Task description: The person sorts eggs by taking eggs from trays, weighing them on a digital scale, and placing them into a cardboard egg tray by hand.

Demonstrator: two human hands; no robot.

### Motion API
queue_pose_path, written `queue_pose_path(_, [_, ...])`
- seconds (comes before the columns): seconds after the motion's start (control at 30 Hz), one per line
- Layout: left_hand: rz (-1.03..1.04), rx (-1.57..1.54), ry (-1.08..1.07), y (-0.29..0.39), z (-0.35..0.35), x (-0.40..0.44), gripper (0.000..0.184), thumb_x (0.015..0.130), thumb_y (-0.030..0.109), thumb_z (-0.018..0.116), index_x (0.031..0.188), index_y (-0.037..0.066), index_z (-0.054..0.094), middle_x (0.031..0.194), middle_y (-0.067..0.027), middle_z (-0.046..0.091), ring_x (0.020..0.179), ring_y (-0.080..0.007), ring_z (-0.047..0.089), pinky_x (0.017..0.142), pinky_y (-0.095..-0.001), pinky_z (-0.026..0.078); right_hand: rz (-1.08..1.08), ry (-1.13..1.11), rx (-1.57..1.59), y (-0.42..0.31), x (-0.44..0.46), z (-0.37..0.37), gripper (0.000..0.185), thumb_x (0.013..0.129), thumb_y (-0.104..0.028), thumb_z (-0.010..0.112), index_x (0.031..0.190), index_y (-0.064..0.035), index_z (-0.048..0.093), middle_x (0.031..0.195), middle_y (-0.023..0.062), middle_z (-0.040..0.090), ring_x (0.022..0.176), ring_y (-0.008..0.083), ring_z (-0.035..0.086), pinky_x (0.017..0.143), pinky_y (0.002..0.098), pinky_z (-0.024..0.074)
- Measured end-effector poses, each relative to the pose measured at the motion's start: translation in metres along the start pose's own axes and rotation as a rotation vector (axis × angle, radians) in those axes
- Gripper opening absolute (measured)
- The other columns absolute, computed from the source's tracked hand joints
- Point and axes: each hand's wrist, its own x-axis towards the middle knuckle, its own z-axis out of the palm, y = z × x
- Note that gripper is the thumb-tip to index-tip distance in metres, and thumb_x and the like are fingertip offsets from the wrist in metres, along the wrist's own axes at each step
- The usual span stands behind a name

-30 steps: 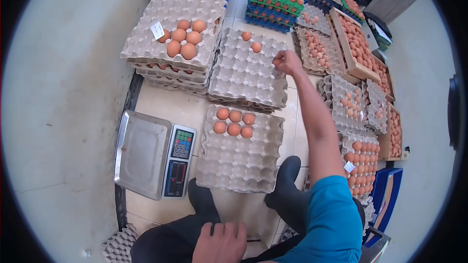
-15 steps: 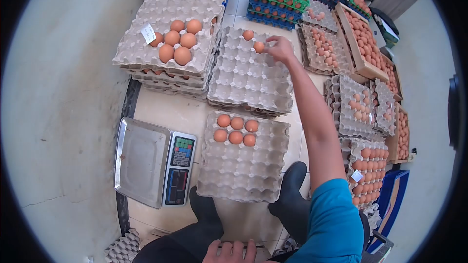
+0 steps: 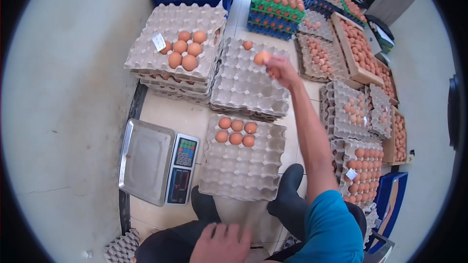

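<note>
My right hand (image 3: 280, 69) is closed on a brown egg (image 3: 262, 58), its thumb and fingers at the egg's right side, over the middle stack of grey trays (image 3: 239, 85). One more egg (image 3: 247, 45) sits near the far edge of that stack's top tray. My left hand (image 3: 222, 243) hangs low at the bottom of the view, slightly blurred, fingers apart and holding nothing. Between the boots lies a grey tray (image 3: 239, 170) with several eggs in two rows at its far left.
A scale (image 3: 148, 160) stands at the left. Behind it is a tall tray stack (image 3: 170, 19) with a paper label. Green and blue trays (image 3: 275, 12), wooden crates (image 3: 360, 51) and more egg trays (image 3: 348, 109) line the back and right.
My right hand has moved from the tray's right side to the nearer egg and taken hold of it. My left hand has come up a little since the last earlier frame.
</note>
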Motion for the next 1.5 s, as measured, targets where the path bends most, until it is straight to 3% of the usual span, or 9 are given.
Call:
queue_pose_path(0.27, [0.056, -0.275, 0.989, -0.017, -0.04, -0.016, 0.068, 0.077, 0.004, 0.07, 0.141, 0.005, 0.046, 0.131, -0.0211, 0.055, 0.115, -0.0376, 0.058, 0.092, -0.0392, 0.052, -0.408, -0.342, 0.113, -0.077, -0.201, 0.155, 0.033, 0.067, -0.012, 0.085, 0.092, 0.0005, 0.067, 0.077, 0.0021, 0.066, 0.066, 0.0051, 0.058, 0.057, 0.0196, 0.046])
queue_pose_path(0.47, [0.189, -0.522, 1.058, -0.02, -0.002, -0.064, 0.065, 0.077, 0.004, 0.07, 0.139, 0.006, 0.049, 0.124, -0.0213, 0.06, 0.107, -0.0384, 0.064, 0.09, -0.0399, 0.052, -0.276, -0.389, -0.002, -0.107, -0.306, 0.261, 0.037, 0.062, -0.016, 0.09, 0.087, -0.0021, 0.066, 0.076, 0.0007, 0.063, 0.061, 0.0051, 0.055, 0.05, 0.0187, 0.0408])
queue_pose_path(0.63, [0.403, -1.57, 0.938, -0.03, 0.046, -0.163, 0.038, 0.097, 0.01, 0.059, 0.13, -0.002, 0.047, 0.126, -0.0218, 0.056, 0.108, -0.0315, 0.065, 0.093, -0.0348, 0.057, -0.025, -0.253, 0.319, -0.116, -0.378, 0.333, 0.039, 0.1, -0.035, 0.048, 0.098, -0.0001, 0.065, 0.071, 0.0021, 0.055, 0.056, 0.0113, 0.053, 0.045, 0.0227, 0.0381])
queue_pose_path(0.87, [0.661, -2.137, 0.905, -0.077, 0.179, -0.278, 0.037, 0.098, 0.029, 0.046, 0.126, 0.005, 0.046, 0.115, -0.0171, 0.056, 0.095, -0.0286, 0.062, 0.078, -0.0328, 0.056, 0.062, -0.618, 0.368, -0.097, -0.476, 0.423, 0.041, 0.097, -0.024, 0.053, 0.127, 0.0036, 0.05, 0.105, 0.0121, 0.057, 0.09, 0.0201, 0.061, 0.079, 0.0305, 0.0526])
queue_pose_path(0.97, [0.481, -2.17, 1.04, -0.062, 0.225, -0.311, 0.04, 0.1, 0.038, 0.042, 0.124, 0.006, 0.047, 0.107, -0.0134, 0.057, 0.089, -0.0227, 0.059, 0.069, -0.0294, 0.053, 0.005, -0.629, 0.09, -0.073, -0.513, 0.463, 0.041, 0.087, -0.002, 0.067, 0.124, 0.0042, 0.05, 0.109, 0.0113, 0.057, 0.096, 0.0184, 0.063, 0.086, 0.0315, 0.0537])
queue_pose_path(1.13, [-0.098, -1.89, 1.09, -0.039, 0.301, -0.342, 0.036, 0.099, 0.026, 0.059, 0.127, 0.004, 0.052, 0.107, -0.0081, 0.059, 0.087, -0.0101, 0.055, 0.061, -0.0219, 0.047, -0.328, -0.689, -0.482, -0.022, -0.551, 0.509, 0.038, 0.074, 0.001, 0.076, 0.108, 0.0013, 0.058, 0.094, 0.0164, 0.064, 0.091, 0.0264, 0.065, 0.081, 0.0354, 0.0535])
queue_pose_path(1.27, [-0.464, -1.464, 1.317, -0.035, 0.369, -0.318, 0.045, 0.087, 0.021, 0.076, 0.123, 0.001, 0.058, 0.109, -0.0046, 0.061, 0.099, -0.0095, 0.058, 0.082, -0.0234, 0.05, -0.441, -0.794, -0.651, 0.021, -0.571, 0.517, 0.041, 0.069, 0.001, 0.077, 0.106, 0.0002, 0.06, 0.096, 0.0194, 0.064, 0.091, 0.0369, 0.063, 0.08, 0.0423, 0.0515])
queue_pose_path(1.3, [-0.34, -1.596, 1.339, -0.023, 0.355, -0.325, 0.048, 0.084, 0.023, 0.08, 0.121, 0.0, 0.06, 0.11, -0.004, 0.061, 0.107, -0.0105, 0.057, 0.092, -0.0241, 0.048, -0.44, -0.818, -0.668, 0.027, -0.574, 0.518, 0.041, 0.069, 0.001, 0.077, 0.106, -0.0002, 0.06, 0.097, 0.0193, 0.064, 0.092, 0.0376, 0.062, 0.08, 0.0432, 0.0512])
queue_pose_path(1.5, [-0.364, -1.841, 1.474, 0.005, 0.379, -0.323, 0.049, 0.083, 0.02, 0.08, 0.122, 0.001, 0.058, 0.095, 0.0008, 0.062, 0.071, -0.0015, 0.054, 0.057, -0.0157, 0.044, -0.439, -1.038, -0.722, 0.042, -0.586, 0.521, 0.043, 0.068, 0.0, 0.077, 0.108, -0.0018, 0.061, 0.098, 0.0179, 0.064, 0.094, 0.0385, 0.062, 0.081, 0.0455, 0.0508])
